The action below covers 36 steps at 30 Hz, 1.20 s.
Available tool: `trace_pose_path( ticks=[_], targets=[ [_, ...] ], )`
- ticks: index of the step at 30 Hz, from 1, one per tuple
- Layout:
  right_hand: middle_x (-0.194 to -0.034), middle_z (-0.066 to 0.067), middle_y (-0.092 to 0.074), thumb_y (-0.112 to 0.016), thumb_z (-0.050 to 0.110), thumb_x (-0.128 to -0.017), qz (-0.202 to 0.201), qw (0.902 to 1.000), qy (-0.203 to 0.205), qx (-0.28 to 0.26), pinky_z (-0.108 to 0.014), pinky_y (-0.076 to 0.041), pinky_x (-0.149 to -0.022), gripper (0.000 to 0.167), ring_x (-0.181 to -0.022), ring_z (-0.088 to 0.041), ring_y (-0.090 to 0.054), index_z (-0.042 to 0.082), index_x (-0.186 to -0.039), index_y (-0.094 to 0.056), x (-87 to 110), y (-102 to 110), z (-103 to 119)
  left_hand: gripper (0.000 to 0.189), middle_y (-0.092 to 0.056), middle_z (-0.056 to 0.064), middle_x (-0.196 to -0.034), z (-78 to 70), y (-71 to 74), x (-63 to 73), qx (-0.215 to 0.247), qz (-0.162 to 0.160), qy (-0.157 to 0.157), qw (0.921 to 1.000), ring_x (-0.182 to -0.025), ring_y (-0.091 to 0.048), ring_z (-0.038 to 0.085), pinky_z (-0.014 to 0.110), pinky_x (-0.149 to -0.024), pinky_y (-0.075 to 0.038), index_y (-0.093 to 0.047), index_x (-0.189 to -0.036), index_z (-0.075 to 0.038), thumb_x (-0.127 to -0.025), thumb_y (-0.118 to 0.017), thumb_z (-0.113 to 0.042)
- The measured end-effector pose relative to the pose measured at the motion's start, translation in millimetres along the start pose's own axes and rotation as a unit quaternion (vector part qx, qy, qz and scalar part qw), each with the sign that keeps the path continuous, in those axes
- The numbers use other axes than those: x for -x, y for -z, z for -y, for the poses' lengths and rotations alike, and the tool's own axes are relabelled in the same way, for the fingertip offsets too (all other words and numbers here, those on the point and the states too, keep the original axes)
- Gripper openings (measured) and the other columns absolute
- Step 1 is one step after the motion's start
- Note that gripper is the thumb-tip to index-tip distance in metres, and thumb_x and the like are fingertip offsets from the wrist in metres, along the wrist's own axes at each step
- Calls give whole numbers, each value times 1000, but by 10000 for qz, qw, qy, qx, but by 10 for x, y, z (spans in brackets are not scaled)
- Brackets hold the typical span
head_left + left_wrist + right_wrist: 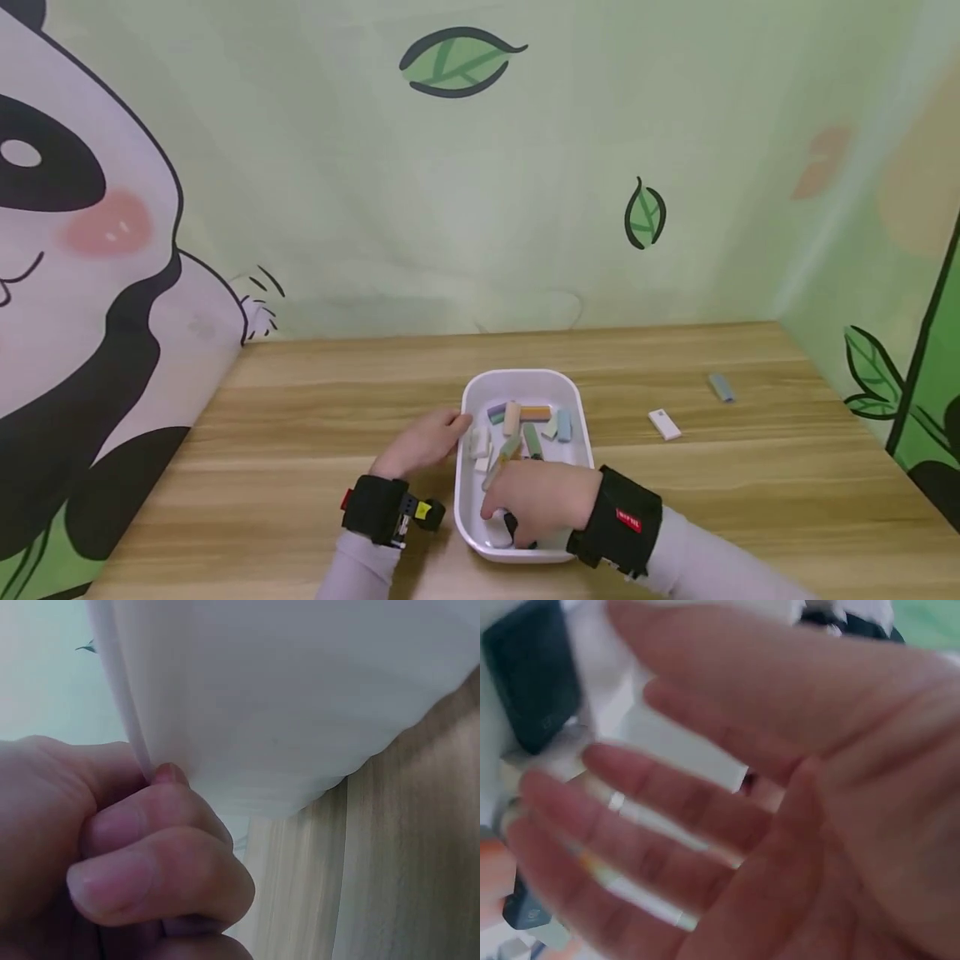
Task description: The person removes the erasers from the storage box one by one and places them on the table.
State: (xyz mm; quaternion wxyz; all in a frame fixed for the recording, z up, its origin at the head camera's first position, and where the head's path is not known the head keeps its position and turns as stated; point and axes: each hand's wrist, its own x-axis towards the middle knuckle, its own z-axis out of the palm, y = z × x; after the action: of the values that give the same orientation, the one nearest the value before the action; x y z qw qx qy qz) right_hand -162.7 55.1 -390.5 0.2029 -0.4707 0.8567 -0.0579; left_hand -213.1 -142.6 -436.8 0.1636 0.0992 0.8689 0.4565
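A white plastic tray (525, 375) holds several small pastel blocks, among them an orange block (536, 413), a peach block (512, 419) and a light blue block (564, 425). At its left side my left hand (423, 442) pinches the rim; the left wrist view shows the thumb and curled fingers (165, 862) against the tray wall (300, 690). Over the near end of the tray, my right hand (543, 497) reaches down inside. Its fingers are spread and loosely extended in the right wrist view, close to a dark block (536, 675). Part of the contents is hidden beneath it.
Right of the tray, a white block (664, 424) and a blue-grey block (722, 387) lie on the wooden table (322, 392). Behind the table rises a pale green backdrop (337, 208), with a panda drawing on the left.
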Motion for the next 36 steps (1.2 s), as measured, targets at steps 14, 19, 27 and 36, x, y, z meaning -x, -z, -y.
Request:
trace_pose_path(
  ticks=[14, 19, 27, 36],
  targets=[
    [-80, 12, -54, -81, 7, -76, 535, 9921, 125, 1132, -18, -40, -65, 19, -73, -4, -47, 20, -87, -71, 34, -10, 23, 35, -42, -1, -62, -4, -50, -49, -11, 90, -44, 9999, -50, -37, 13, 27, -49, -29, -61, -98, -1, -106, -41, -28],
    [-75, 12, -52, -84, 10, -74, 589, 9945, -151, 854, -19, -40, -60, 20, -67, -4, -48, 19, -83, -69, 57, -32, -17, 33, -42, -1, -62, 3, -61, -43, 87, 109, 2, 9999, -50, -37, 13, 27, -49, -29, -61, -99, 0, -106, -41, -26],
    [-70, 11, -52, -81, 11, -76, 370, 9865, 100, 1595, -21, -39, -56, 20, -62, -6, -46, 21, -79, -64, 31, -119, -16, 33, -42, -1, -63, 17, -43, -41, 205, 84, -41, 9997, -51, -37, 13, 27, -50, -29, -61, -99, 0, -106, -42, -26],
    [-73, 9, -54, -78, 13, -80, 213, 9813, 195, 1903, -22, -40, -57, 14, -62, -5, -46, 21, -84, -68, -38, -150, -29, 33, -42, -1, -62, 14, -2, -38, 273, 46, 56, 9996, -51, -36, 13, 27, -50, -28, -61, -98, 0, -106, -43, -27]
  ],
)
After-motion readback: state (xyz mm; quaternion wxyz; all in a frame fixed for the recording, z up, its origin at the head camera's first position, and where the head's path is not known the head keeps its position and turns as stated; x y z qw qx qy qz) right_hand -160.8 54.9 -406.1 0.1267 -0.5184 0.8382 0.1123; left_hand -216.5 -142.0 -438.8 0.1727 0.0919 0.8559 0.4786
